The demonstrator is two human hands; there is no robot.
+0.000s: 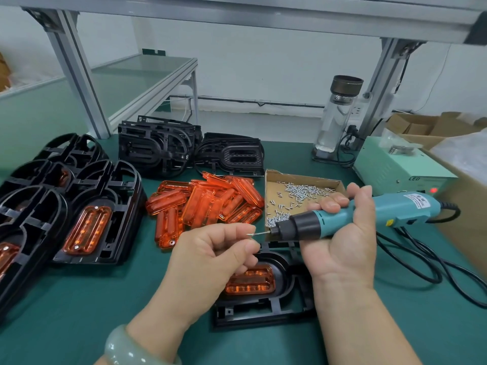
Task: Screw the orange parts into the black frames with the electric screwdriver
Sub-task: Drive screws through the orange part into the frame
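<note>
My right hand (340,233) grips the teal electric screwdriver (350,216), held nearly level with its bit pointing left. My left hand (210,254) pinches a small screw (251,234) at the bit's tip. Below both hands lies a black frame (263,309) with an orange part (250,281) seated in it, partly hidden by my left hand. A pile of loose orange parts (203,204) lies in the middle of the green mat. A cardboard tray (303,180) holds several silver screws.
Black frames with orange parts fitted (87,227) are stacked at the left. Empty black frames (184,148) stand at the back. A glass bottle (340,114), a pale green power unit (395,164) and cardboard boxes (463,180) are at the right. Black cables (427,267) trail across the mat.
</note>
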